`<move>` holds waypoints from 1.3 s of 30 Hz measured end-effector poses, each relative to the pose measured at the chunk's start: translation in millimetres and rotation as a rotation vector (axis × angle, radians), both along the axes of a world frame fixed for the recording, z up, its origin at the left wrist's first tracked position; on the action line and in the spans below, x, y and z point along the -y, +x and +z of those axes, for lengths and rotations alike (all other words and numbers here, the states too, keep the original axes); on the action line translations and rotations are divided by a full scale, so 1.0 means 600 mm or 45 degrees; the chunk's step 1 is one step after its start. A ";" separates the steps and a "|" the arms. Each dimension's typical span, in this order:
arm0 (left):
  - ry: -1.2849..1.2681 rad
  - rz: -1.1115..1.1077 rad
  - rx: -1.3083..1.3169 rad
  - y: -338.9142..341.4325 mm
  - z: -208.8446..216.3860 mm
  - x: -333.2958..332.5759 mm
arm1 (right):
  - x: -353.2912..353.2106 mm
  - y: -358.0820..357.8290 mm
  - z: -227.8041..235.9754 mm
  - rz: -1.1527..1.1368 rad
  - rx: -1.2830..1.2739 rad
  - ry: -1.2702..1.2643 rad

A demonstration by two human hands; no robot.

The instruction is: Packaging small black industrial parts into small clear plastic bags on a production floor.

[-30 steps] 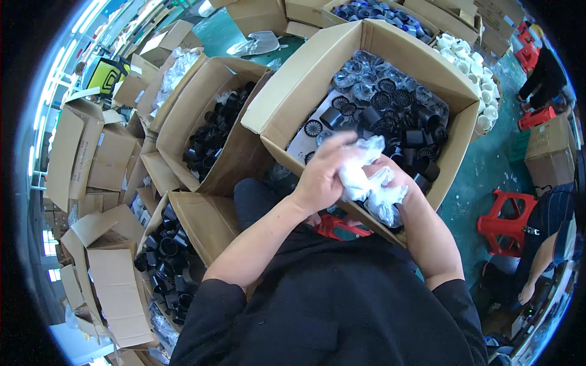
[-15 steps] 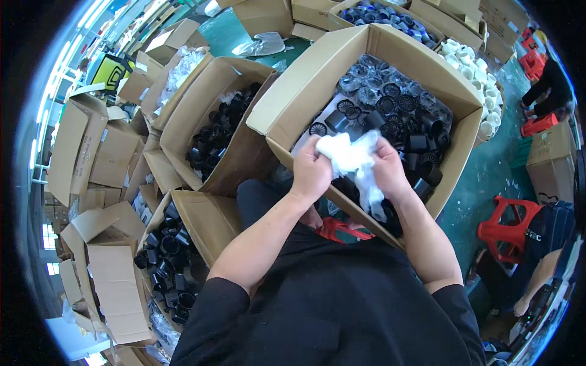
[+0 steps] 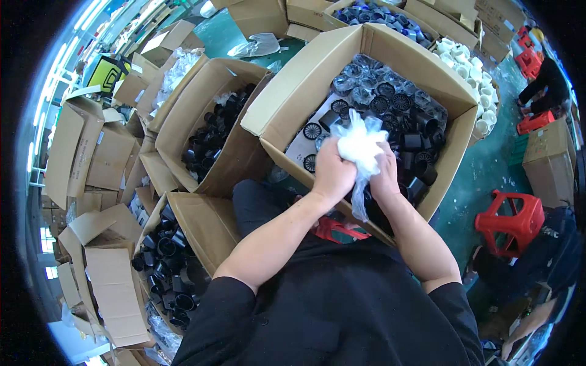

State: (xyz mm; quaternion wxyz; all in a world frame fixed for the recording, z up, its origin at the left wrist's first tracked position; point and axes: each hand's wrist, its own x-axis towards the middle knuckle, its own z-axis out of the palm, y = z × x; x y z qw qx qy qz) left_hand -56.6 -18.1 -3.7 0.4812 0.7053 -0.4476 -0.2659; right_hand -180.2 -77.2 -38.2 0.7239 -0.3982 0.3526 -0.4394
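Note:
A crumpled white, partly see-through plastic bag [image 3: 360, 146] is bunched between my two hands, one end hanging down. My left hand [image 3: 334, 174] is closed on its left side, and my right hand [image 3: 384, 174] grips it from the right. Whether anything is inside the bag cannot be made out. Both hands are over the near side of a large open cardboard box [image 3: 293, 88]. Inside that box lie loose black plastic parts [image 3: 421, 137], some cup-shaped and some with round slotted faces. Toward its far side are parts in clear wrapping [image 3: 366, 79].
More open boxes on the left hold black parts [image 3: 213, 137]. Beyond the big box are blue parts [image 3: 381, 18] and white cup-shaped parts [image 3: 473, 70]. A red stool [image 3: 510, 219] stands on the green floor at right, near a seated person [image 3: 531, 262]. Another person [image 3: 546, 88] is farther off.
My hands have come closer together, gathering the stretched bag into a tight bunch. The view has shifted slightly. The person at right has moved an arm lower.

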 end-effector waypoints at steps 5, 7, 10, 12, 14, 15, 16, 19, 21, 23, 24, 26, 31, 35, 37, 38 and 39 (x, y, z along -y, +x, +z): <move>-0.127 0.079 0.462 0.028 -0.002 -0.001 | -0.013 0.011 0.022 0.155 -0.072 -0.034; -0.190 0.038 0.628 0.029 -0.003 -0.004 | -0.025 0.018 0.028 0.211 -0.036 -0.158; -0.240 0.065 0.285 0.024 -0.011 -0.011 | -0.009 0.012 0.027 0.185 0.125 0.071; -0.288 0.090 -0.060 0.020 -0.016 -0.014 | 0.003 0.003 0.025 0.156 0.284 0.299; -0.244 0.051 -0.151 0.021 -0.014 -0.014 | 0.010 -0.007 0.021 0.232 0.310 0.337; -0.199 0.014 -0.240 0.021 -0.012 -0.014 | 0.013 -0.013 0.018 0.310 0.339 0.375; -0.154 -0.023 -0.328 0.022 -0.011 -0.014 | 0.015 -0.017 0.015 0.388 0.368 0.413; -0.055 -0.088 -0.512 0.033 0.001 -0.021 | 0.011 -0.012 0.010 0.435 0.353 0.378; 0.051 -0.148 -0.711 0.045 0.016 -0.027 | 0.006 -0.006 0.008 0.367 0.260 0.230; 0.106 -0.175 -0.809 0.045 0.026 -0.028 | 0.002 0.000 0.010 0.336 0.215 0.158; 0.161 -0.166 -0.765 0.044 0.032 -0.027 | 0.000 0.003 0.015 0.298 0.199 0.140; 0.270 -0.147 -0.676 0.040 0.041 -0.024 | -0.001 0.008 0.027 0.225 0.166 0.103; -0.109 -0.119 0.093 0.026 0.017 -0.021 | 0.022 -0.002 0.010 0.317 -0.001 0.108; -0.497 -0.473 0.536 0.008 -0.003 -0.017 | 0.034 -0.038 -0.045 0.511 0.030 -0.040; -0.477 -0.754 0.540 -0.013 0.009 -0.017 | 0.060 -0.081 -0.131 0.373 0.302 0.163; -0.488 -0.638 0.575 -0.024 0.013 -0.032 | 0.063 -0.086 -0.132 0.345 0.334 0.412; -0.504 -0.521 0.609 -0.027 0.015 -0.045 | 0.064 -0.085 -0.125 0.316 0.351 0.658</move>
